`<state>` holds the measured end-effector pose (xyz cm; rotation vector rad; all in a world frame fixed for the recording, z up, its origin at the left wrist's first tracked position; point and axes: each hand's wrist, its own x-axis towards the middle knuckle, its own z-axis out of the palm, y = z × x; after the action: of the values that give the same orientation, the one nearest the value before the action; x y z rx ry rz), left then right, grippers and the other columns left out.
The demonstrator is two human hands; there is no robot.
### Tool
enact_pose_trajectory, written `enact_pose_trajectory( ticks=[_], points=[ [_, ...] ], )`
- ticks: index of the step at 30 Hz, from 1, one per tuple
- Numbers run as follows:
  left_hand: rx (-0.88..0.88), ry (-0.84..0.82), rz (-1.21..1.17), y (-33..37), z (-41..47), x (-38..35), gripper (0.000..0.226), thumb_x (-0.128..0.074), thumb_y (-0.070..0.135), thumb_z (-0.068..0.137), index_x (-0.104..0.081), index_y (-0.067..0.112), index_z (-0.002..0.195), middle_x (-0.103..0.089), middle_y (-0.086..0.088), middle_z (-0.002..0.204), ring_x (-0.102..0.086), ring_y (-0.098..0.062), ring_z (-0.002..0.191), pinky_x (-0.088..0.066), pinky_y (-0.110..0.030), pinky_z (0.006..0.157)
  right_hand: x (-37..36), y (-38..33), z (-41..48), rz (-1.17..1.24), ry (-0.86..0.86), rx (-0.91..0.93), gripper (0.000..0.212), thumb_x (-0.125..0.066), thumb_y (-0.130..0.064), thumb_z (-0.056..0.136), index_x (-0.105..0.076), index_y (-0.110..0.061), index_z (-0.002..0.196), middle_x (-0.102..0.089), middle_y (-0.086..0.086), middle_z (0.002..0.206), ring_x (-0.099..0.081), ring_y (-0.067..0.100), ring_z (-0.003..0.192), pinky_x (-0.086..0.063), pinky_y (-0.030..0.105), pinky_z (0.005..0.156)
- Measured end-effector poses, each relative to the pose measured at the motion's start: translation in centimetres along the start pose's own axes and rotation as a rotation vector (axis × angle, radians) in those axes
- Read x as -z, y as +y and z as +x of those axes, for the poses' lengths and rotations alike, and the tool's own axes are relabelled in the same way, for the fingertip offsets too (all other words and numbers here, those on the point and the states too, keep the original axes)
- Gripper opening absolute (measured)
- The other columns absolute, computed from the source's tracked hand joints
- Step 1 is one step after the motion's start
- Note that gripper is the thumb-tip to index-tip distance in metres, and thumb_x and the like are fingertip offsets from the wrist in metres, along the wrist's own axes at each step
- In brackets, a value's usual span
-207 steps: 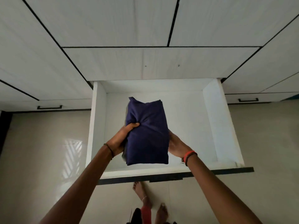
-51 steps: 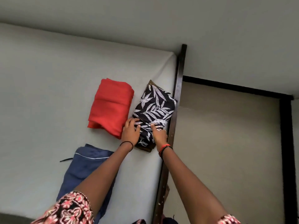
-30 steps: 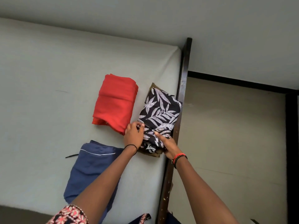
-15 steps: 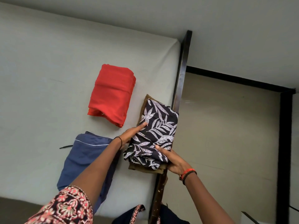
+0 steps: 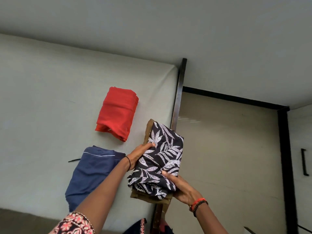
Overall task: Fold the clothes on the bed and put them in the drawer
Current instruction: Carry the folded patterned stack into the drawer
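A folded black garment with a white leaf print (image 5: pixel 162 159) lies on top of a folded brown garment (image 5: pixel 148 197), and I hold both as one stack above the bed's right edge. My left hand (image 5: pixel 141 154) grips the stack's left side, thumb on the print. My right hand (image 5: pixel 181 187) grips its near right corner, thumb on top and fingers underneath. A folded red garment (image 5: pixel 117 114) and a folded navy garment (image 5: pixel 92 173) with thin white piping lie on the bed (image 5: pixel 42 102).
The bed's dark wooden side rail (image 5: pixel 177 102) runs along its right edge. Beige floor tiles (image 5: pixel 228 149) lie to the right. A white cabinet front with a black handle (image 5: pixel 304 162) shows at the far right. A grey wall stands behind the bed.
The leaf-print and brown stack has come off the bed, toward me and to the right, held in both hands. Earlier still I held a purple garment over the open drawer.
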<state>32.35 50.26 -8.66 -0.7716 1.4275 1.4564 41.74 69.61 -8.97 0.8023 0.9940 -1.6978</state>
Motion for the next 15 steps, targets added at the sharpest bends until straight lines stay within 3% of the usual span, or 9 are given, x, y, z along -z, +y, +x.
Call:
enact_pose_trajectory(
  ticks=[2,6,9,11,15],
  points=[
    [-0.016,0.009,-0.015,0.2,-1.8,-0.8,0.061,-0.064,0.052,0.079,-0.054,0.012,0.123,-0.072,-0.011,0.096,-0.069,-0.02,0.07,-0.055,-0.025,0.057,-0.6,-0.4,-2.4,-0.021,-0.041,0.034,0.06,-0.074,-0.028,0.081,-0.05,-0.013,0.133,-0.063,0.008,0.126,-0.061,0.025,0.115,-0.051,0.035,0.092],
    [-0.017,0.032,-0.029,1.4,-6.3,-2.4,0.074,-0.067,0.055,0.062,-0.055,0.012,0.121,-0.071,-0.013,0.087,-0.065,-0.023,0.064,-0.055,-0.032,0.067,0.1,-0.9,-6.9,0.055,-0.122,0.042,0.074,-0.093,-0.038,0.049,-0.07,-0.006,0.111,-0.064,0.016,0.123,-0.063,0.027,0.111,-0.054,0.035,0.085],
    [-0.05,0.024,-0.025,2.9,-9.5,-3.7,0.052,-0.059,0.05,0.08,-0.059,0.008,0.111,-0.07,-0.009,0.074,-0.063,-0.02,0.055,-0.053,-0.026,0.059,0.8,-2.3,-9.6,0.015,-0.142,0.107,0.085,-0.091,-0.047,0.047,-0.066,-0.007,0.119,-0.061,0.015,0.128,-0.057,0.027,0.119,-0.044,0.043,0.103],
    [-0.09,-0.013,-0.058,4.1,-11.7,-5.1,0.045,-0.06,0.049,0.077,-0.064,0.008,0.096,-0.071,-0.01,0.071,-0.062,-0.02,0.053,-0.051,-0.024,0.055,0.8,-3.7,-11.8,-0.032,-0.14,0.194,0.089,-0.092,-0.048,0.044,-0.064,-0.007,0.119,-0.063,0.014,0.125,-0.058,0.026,0.118,-0.041,0.042,0.106],
    [-0.151,-0.076,-0.149,5.4,-15.1,-7.5,0.045,-0.069,0.047,0.05,-0.071,0.01,0.077,-0.071,-0.013,0.072,-0.063,-0.022,0.052,-0.051,-0.024,0.053,-0.3,-5.9,-15.7,0.031,-0.171,0.305,0.079,-0.096,-0.037,0.036,-0.071,-0.004,0.104,-0.066,0.019,0.116,-0.067,0.028,0.101,-0.056,0.034,0.08]
  ],
)
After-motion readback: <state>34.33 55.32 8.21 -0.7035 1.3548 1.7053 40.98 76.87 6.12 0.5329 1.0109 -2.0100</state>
